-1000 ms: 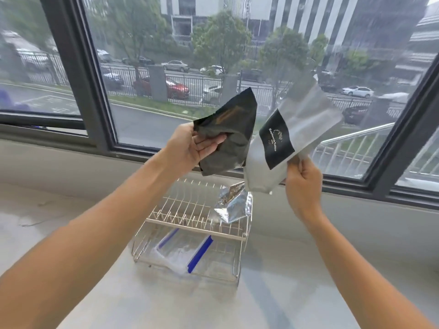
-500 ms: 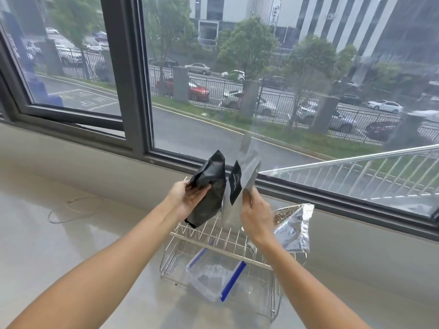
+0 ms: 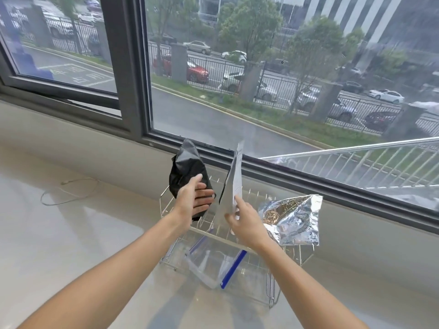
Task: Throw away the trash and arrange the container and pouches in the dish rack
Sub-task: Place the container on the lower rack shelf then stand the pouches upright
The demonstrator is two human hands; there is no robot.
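**2 pouches held upright over the dish rack**

The left hand (image 3: 193, 201) holds a crumpled black pouch (image 3: 186, 173), thumb on its near face and fingers spread flat across it; the pouch stands upright with its lower end at the wire dish rack (image 3: 270, 290)'s upper tier. Just right of it, the right hand (image 3: 245, 223) pinches the lower edge of a white pouch (image 3: 234, 184), seen nearly edge-on and standing upright on the same tier. Right of the right hand, a crinkled silver foil pouch (image 3: 293, 220) lies on the upper tier. Below both hands, a clear container (image 3: 206, 264) with blue edges sits tilted in the rack's lower level. The rack stands on a pale counter (image 3: 71, 233) beneath the window (image 3: 261, 91). Well left of the left hand, a thin cord (image 3: 69, 191) lies looped on the counter.
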